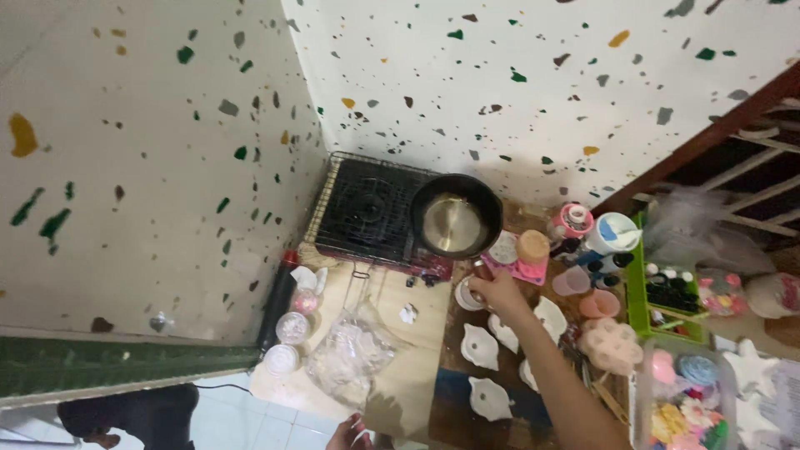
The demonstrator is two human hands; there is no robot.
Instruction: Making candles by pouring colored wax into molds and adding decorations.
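- The pan (455, 218) sits on the stove (367, 208), at its right end, in the corner of the walls.
- The moulds (481, 346) lie in front of the stove on the counter (417, 367).
- The plastic bag (350, 354) lies left of the moulds.
- The crate (637, 292) stands to their right.

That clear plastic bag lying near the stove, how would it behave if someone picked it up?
The clear plastic bag looks crumpled and thin, so it would probably sag and fold, not hold its shape. It seems filled with pale pieces, so its contents might shift to the bottom. Its glossy film may be slippery. The left hand is nearest to it; the right hand reaches elsewhere.
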